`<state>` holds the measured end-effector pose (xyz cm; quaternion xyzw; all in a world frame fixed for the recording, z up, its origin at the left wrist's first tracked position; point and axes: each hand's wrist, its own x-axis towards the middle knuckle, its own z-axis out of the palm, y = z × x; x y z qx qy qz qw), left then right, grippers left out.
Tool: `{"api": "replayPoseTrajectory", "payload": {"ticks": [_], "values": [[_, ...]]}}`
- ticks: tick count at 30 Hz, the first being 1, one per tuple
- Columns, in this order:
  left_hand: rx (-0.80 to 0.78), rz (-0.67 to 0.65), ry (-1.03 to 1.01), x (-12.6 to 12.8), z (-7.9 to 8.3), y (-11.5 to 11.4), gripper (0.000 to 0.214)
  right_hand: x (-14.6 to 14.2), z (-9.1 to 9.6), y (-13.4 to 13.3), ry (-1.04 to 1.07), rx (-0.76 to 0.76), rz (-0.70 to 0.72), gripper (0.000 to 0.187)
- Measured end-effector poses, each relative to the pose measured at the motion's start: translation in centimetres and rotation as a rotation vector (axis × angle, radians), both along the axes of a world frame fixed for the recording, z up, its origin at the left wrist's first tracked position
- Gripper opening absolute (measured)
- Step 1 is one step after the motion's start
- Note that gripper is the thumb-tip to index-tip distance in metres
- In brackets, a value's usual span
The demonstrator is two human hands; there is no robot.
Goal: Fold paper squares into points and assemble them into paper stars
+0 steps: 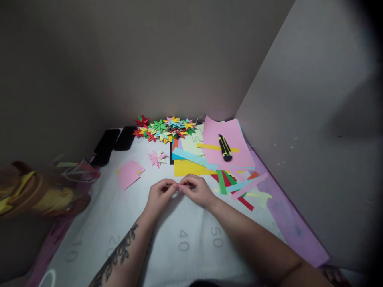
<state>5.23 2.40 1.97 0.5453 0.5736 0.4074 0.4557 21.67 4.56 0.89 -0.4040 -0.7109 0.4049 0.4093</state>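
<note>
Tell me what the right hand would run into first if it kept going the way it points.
The right hand points leftward at the left hand. First in line is the small pink paper piece both hands pinch, with the left hand just behind; depth is hard to judge.

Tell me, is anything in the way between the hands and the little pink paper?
Nothing visible is in the way. The left hand and the right hand both pinch the small pink paper piece between their fingertips, above the white mat. The coloured strips lie off to the right, not between them.
</note>
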Motion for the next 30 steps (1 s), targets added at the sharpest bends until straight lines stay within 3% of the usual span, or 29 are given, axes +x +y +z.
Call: {"api": "replayPoseTrajectory", "payload": {"ticks": [11,15,19,28,30], "values": [[0.053,0.003,0.065,0.9,-0.2,-0.3,0.015,-0.9,-0.6,-0.4,-0.028,-0.047,-0.081,0.017],[0.017,0.020,-0.051,1.0,-0.5,0.0,0.013,-1.1,-0.9,-0.2,0.009,-0.148,-0.076,0.017],[-0.045,0.070,-0.206,1.2,-0.7,0.2,0.028,-1.2,-1.0,0.1,0.059,-0.226,-0.100,0.015],[-0.062,0.023,-0.287,0.8,-0.8,0.5,0.038,-1.1,-1.4,0.4,0.112,-0.280,-0.092,0.014],[-0.091,-0.016,-0.246,0.7,-0.6,0.5,0.031,-1.1,-1.4,0.3,0.093,-0.265,-0.080,0.015]]}}
